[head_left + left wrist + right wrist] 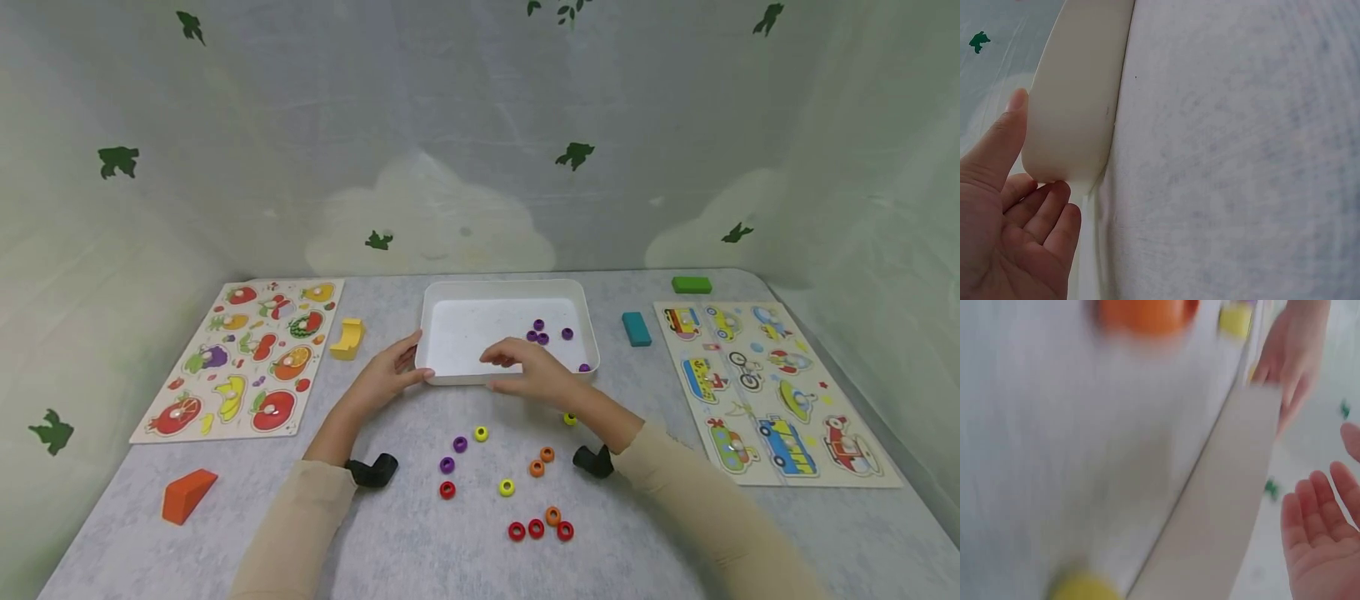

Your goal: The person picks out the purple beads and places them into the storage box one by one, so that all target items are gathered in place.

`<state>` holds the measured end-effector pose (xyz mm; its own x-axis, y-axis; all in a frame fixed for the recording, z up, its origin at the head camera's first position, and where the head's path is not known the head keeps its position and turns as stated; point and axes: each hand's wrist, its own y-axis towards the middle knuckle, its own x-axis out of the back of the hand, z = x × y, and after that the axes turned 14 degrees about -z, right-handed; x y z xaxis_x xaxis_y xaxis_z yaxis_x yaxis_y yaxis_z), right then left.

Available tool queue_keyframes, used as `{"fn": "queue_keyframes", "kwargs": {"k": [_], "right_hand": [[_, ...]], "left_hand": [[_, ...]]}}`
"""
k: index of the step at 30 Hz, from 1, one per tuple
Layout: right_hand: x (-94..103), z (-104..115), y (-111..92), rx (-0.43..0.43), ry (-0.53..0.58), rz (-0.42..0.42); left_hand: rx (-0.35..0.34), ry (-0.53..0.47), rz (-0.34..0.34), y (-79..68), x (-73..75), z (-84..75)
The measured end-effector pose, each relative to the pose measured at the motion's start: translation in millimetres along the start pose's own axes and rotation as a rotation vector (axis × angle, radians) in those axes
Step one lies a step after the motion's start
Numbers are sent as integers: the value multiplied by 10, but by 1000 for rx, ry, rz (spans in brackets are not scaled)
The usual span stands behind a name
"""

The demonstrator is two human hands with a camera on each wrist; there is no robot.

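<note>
A shallow white tray (465,380) lies on the table, with several purple beads (538,325) at its right side. My left hand (386,371) grips the tray's front left corner; in the left wrist view its thumb and fingers (1054,212) meet the wall on either side of the corner. Over the tray's front wall hovers my right hand (528,371), fingers loosely bent and nothing held; the right wrist view shows its palm bare. On the table in front lie two purple beads (460,444), three yellow beads (507,487), three orange beads (537,468) and several red beads (536,527).
A fruit puzzle board (251,358) lies at left, a vehicle puzzle board (750,433) at right. Around them are a yellow block (347,339), an orange wedge (187,496), a teal block (636,329) and a green block (692,285). A curtain (465,150) encloses the table.
</note>
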<state>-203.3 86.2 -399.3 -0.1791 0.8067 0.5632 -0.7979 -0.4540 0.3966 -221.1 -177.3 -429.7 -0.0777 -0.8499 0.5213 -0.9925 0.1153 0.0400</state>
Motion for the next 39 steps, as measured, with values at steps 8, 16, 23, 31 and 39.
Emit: {"fn": "queue_keyframes", "kwargs": {"k": [8, 16, 23, 31, 39], "right_hand": [[-349, 184, -217, 25, 65, 268], [-555, 129, -310, 76, -35, 351], [-515, 140, -306, 35, -6, 291], [-164, 152, -81, -27, 64, 51], [261, -273, 103, -232, -51, -178]], "left_hand": [[-23, 11, 3, 3, 6, 21], [-15, 8, -5, 12, 6, 17], [-15, 3, 3, 1, 12, 12], [-5, 12, 0, -1, 5, 15], [-3, 8, 4, 8, 4, 28]]}}
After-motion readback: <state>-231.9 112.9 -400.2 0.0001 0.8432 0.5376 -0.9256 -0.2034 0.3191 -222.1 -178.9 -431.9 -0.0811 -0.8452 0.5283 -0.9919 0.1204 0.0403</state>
